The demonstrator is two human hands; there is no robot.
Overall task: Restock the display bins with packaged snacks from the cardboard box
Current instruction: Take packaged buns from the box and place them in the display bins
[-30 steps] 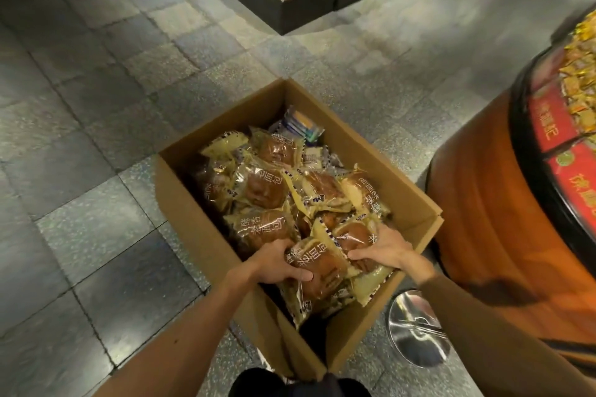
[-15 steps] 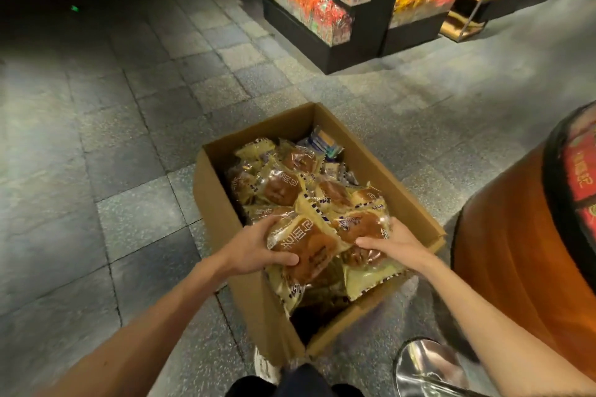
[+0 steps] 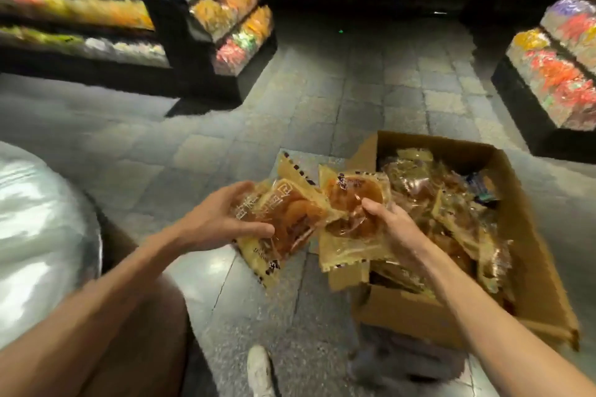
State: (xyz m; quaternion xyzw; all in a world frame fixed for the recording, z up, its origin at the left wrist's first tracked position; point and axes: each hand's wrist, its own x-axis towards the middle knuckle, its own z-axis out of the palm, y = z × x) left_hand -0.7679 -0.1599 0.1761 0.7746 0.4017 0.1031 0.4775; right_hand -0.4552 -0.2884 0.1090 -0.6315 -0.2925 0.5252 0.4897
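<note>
Up and out of the box (image 3: 545, 271) come two packs, and you turn left.
Your left hand (image 3: 222, 219) curls round one pack (image 3: 290, 219) over the floor. Your right hand (image 3: 396, 229) pinches the second pack (image 3: 351, 200) at the box's edge. More packs fill the box. Bins (image 3: 235, 26) are well apart from you, so carrying them over likely comes next.
</note>
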